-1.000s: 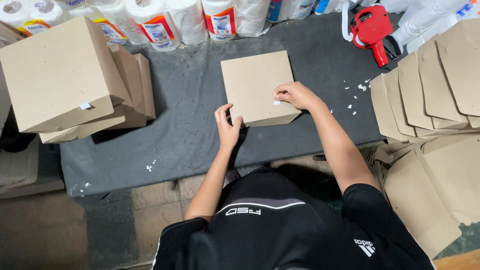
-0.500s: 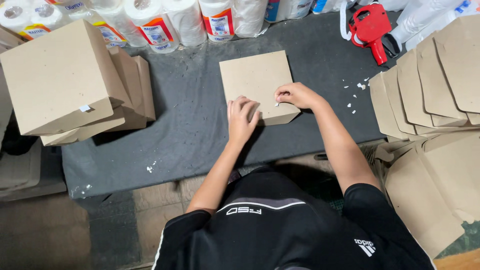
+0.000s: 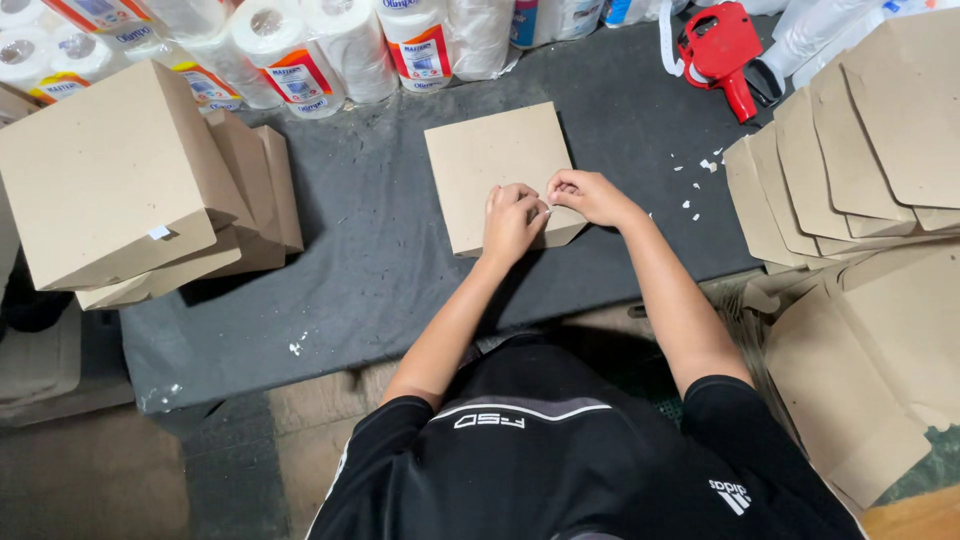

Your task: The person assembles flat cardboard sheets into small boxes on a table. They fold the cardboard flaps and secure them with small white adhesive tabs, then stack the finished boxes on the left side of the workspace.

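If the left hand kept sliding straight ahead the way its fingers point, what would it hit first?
The left hand rests on the brown paper bag, fingers pointing up the picture and slightly right. Going on, it would first cross the rest of that bag, then bare grey mat, probably reaching the wrapped paper rolls behind.

Dark grey felt-covered work surface [image 3: 380, 250] w/ worn tan floor [image 3: 90, 480] below, even light.

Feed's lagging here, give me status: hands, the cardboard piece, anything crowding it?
Left hand and right hand pinching at near edge of flat square brown cardboard packet. Packet flat on grey mat. Red label gun apart, nothing blocking.
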